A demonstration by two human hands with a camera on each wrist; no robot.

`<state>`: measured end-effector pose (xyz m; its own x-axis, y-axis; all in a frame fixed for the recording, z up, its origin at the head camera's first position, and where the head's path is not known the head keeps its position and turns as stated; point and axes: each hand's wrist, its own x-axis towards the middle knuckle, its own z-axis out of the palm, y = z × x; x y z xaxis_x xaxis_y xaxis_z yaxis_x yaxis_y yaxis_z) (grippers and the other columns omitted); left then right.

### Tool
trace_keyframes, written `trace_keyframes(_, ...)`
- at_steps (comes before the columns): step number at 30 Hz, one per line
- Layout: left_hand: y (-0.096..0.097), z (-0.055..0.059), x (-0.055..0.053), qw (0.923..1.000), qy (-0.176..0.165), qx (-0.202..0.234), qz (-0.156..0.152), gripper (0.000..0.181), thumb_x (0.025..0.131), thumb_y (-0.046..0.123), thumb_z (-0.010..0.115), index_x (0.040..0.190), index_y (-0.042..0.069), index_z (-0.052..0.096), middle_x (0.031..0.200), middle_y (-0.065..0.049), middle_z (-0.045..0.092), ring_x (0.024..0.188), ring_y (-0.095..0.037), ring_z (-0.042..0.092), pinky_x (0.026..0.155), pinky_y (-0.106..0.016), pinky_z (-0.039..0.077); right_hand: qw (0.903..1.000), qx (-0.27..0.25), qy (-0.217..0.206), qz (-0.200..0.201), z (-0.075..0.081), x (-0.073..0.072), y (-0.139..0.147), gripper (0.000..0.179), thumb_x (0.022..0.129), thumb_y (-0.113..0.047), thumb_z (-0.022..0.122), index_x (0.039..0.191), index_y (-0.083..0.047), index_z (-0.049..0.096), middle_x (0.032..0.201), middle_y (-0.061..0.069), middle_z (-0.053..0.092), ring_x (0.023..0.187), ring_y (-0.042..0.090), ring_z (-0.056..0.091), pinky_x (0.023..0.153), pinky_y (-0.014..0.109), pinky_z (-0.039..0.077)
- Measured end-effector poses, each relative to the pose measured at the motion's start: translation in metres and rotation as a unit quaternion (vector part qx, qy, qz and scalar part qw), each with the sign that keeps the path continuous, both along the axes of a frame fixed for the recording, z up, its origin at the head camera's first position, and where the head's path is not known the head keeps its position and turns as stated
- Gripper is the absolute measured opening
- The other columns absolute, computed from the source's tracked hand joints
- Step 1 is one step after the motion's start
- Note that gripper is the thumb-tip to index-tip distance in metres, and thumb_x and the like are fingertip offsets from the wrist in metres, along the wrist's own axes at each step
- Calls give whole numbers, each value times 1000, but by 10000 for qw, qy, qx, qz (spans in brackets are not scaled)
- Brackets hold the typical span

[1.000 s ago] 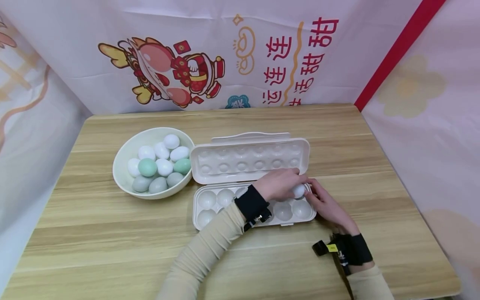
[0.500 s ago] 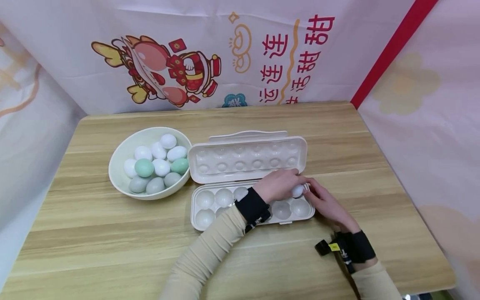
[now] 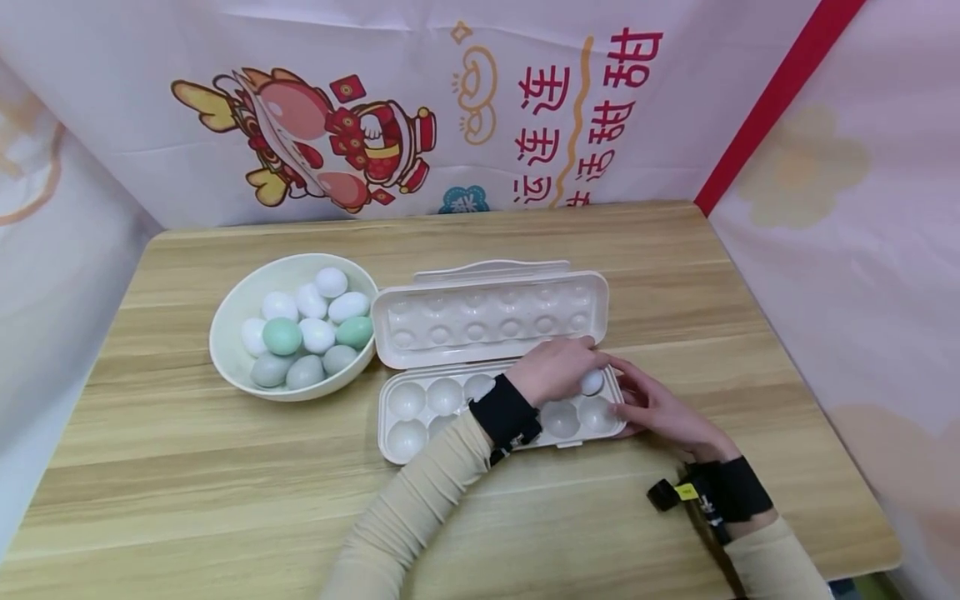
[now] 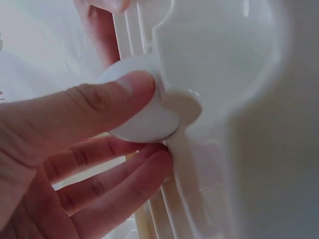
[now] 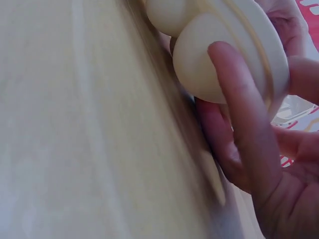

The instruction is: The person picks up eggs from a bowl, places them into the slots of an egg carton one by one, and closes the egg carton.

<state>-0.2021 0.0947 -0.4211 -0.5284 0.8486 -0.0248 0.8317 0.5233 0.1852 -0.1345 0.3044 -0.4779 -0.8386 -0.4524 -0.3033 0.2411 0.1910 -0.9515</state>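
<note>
My left hand (image 3: pixel 558 367) pinches a white egg (image 3: pixel 592 382) at the far right cup of the open egg carton (image 3: pixel 407 402). In the left wrist view, the thumb lies across the egg (image 4: pixel 149 119), with the other fingers behind and below it. My right hand (image 3: pixel 663 412) holds the carton's right end. Seen from the right wrist, one digit presses the outside of a rounded cup (image 5: pixel 197 59) while other fingers reach beneath the carton. My left wrist and sleeve hide several cups in the head view; the visible ones are bare.
The carton's lid (image 3: pixel 491 354) lies back behind its base. Left of it stands a cream bowl (image 3: pixel 232 358) with several white, green and grey eggs, its rim close to the lid. A patterned cloth (image 3: pixel 637 167) hangs behind the wooden table (image 3: pixel 150 483).
My right hand's thumb has moved from beside the egg down to the carton's right end. The left hand stays on the egg. The head view has shifted slightly.
</note>
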Motion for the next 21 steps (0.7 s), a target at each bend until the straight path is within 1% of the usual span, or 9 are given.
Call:
trace_keyframes(3,1,0,0,10000,-9,0,36,35,85,10,69,118,23,66,101,-2,59,85,-17,60,71,-29,49,9999,-38,-142,2,3,-2,1,74,96,-4,56,154,-15,13,133,32,35,103,32,56,76,44,54)
trace_keyframes(6,1,-1,0,10000,34,-2,37,31,85,9,69,115,20,67,102,-2,59,85,-17,60,71,-29,49,9997,6,-219,-112,5,-3,-3,73,94,2,54,153,-16,15,131,31,36,101,33,56,74,46,54)
trace_keyframes(10,0,-3,2,10000,64,43,-19,33,84,7,69,115,18,66,103,-3,60,88,-18,61,74,-29,49,9991,95,-260,-326,6,-1,-7,75,90,7,53,152,-18,18,130,32,36,98,34,57,72,46,55)
trace_keyframes(14,-1,-1,2,9999,-4,101,-47,36,84,7,70,119,15,64,104,-4,60,89,-19,61,74,-30,49,9981,127,-289,-531,7,0,-9,77,89,9,53,152,-21,19,135,30,34,101,33,55,71,45,55)
trace_keyframes(17,-3,0,1,9999,-136,96,-13,40,84,9,70,123,15,62,105,-5,59,87,-19,61,72,-31,50,9977,72,-293,-606,6,-2,-11,78,89,9,52,153,-20,19,139,30,31,104,34,54,71,45,55)
trace_keyframes(21,-8,4,2,9986,-506,143,25,50,84,11,72,131,14,57,105,-6,58,84,-19,61,71,-31,50,9974,-2,-322,-645,4,-2,-11,78,88,10,52,153,-19,19,140,30,29,105,34,53,72,45,55)
